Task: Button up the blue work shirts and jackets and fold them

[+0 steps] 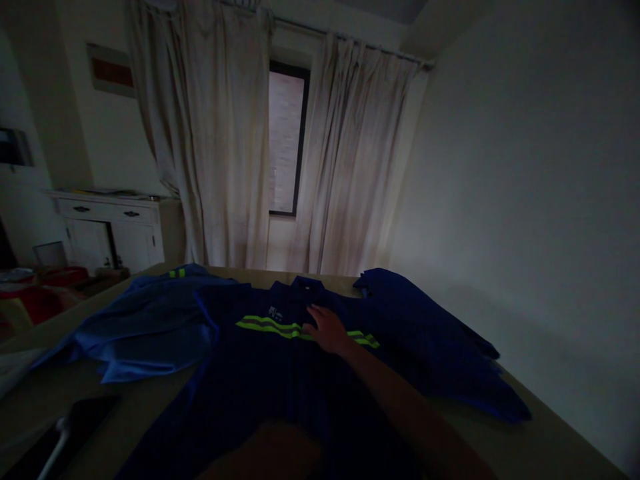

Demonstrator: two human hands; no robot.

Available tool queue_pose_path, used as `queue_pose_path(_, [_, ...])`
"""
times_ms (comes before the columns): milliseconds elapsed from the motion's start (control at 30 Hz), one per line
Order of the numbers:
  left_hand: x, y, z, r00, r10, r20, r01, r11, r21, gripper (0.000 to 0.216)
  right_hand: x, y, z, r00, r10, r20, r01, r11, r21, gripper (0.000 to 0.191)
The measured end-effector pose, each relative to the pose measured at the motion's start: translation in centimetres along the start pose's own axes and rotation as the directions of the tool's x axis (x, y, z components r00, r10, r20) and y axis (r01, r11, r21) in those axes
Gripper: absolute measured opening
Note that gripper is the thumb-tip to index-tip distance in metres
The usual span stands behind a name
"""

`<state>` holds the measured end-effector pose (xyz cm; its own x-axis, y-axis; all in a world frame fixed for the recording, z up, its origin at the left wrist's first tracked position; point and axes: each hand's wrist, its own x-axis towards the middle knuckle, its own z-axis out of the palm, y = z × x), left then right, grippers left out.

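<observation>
A dark blue work jacket (pixel 270 373) with a yellow-green stripe across the chest lies spread face up on the table (pixel 525 440), collar at the far side. My right hand (pixel 326 328) rests flat on the chest by the stripe, fingers stretched out, holding nothing. A dim shape at the bottom edge, perhaps my left forearm (pixel 270 453), lies over the jacket's lower part; its hand does not show. A lighter blue garment (pixel 145 327) lies crumpled at the left, partly under the jacket's sleeve.
A dark flat object (pixel 65 433) lies near the table's front left corner. Red and white items (pixel 30 287) stand at the far left. A white cabinet (pixel 113 230), curtains (pixel 215 147) and a window lie beyond. A bare wall is on the right.
</observation>
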<state>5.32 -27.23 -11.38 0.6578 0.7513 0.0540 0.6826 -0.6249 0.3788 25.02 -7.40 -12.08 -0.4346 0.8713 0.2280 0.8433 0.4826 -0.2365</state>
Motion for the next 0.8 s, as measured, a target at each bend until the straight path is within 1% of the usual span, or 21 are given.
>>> queue_pose_path(67, [4.0, -1.6, -1.8, 1.000, 0.004, 0.001, -0.004, 0.999, 0.037, 0.034, 1.1, 1.2, 0.7, 0.998, -0.018, 0.061, 0.019, 1.000, -0.008, 0.068])
queue_pose_path(100, [6.2, -2.8, -2.7, 0.999, -0.014, -0.032, 0.017, 0.996, 0.085, 0.035, 1.5, 1.7, 1.0, 0.994, -0.026, 0.105, 0.027, 1.000, -0.004, 0.067])
queue_pose_path(167, [10.1, -5.9, -4.2, 0.990, -0.059, -0.125, 0.079, 0.985, 0.155, 0.034, 2.3, 2.6, 1.5, 0.988, -0.031, 0.152, 0.030, 1.000, 0.009, 0.058])
queue_pose_path(233, [13.4, -9.6, -5.1, 0.979, -0.098, -0.181, 0.133, 0.972, 0.196, 0.035, 3.1, 3.5, 1.5, 0.992, -0.003, 0.127, 0.002, 1.000, 0.012, 0.047])
queue_pose_path(300, [15.9, -13.4, -5.4, 0.966, -0.140, -0.216, 0.189, 0.956, 0.224, 0.036, 4.0, 4.6, 1.1, 0.996, 0.067, 0.060, -0.068, 0.998, 0.007, 0.043])
queue_pose_path(400, [18.1, -18.2, -5.2, 0.954, -0.174, -0.245, 0.241, 0.930, 0.279, 0.039, 5.3, 6.9, 0.7, 0.979, 0.200, -0.048, -0.200, 0.980, -0.003, 0.046])
queue_pose_path(467, [18.9, -20.5, -5.0, 0.959, -0.166, -0.230, 0.237, 0.915, 0.326, 0.039, 6.1, 8.8, 0.9, 0.959, 0.276, -0.059, -0.277, 0.961, -0.008, 0.050])
queue_pose_path(533, [19.5, -22.2, -4.9, 0.970, -0.140, -0.197, 0.206, 0.904, 0.373, 0.034, 6.8, 10.6, 1.2, 0.936, 0.350, -0.034, -0.351, 0.936, -0.019, 0.051])
queue_pose_path(633, [20.9, -23.9, -5.1, 0.978, -0.113, -0.173, 0.177, 0.891, 0.418, 0.030, 8.2, 12.4, 1.6, 0.890, 0.457, 0.001, -0.456, 0.888, -0.058, 0.052])
queue_pose_path(767, [23.6, -24.9, -5.7, 0.965, -0.163, -0.207, 0.239, 0.874, 0.423, 0.029, 10.6, 12.8, 2.1, 0.833, 0.553, 0.004, -0.550, 0.829, -0.102, 0.065])
queue_pose_path(800, [24.2, -25.1, -5.9, 0.959, -0.178, -0.220, 0.258, 0.870, 0.420, 0.032, 11.1, 12.7, 2.3, 0.821, 0.570, 0.000, -0.567, 0.817, -0.105, 0.069])
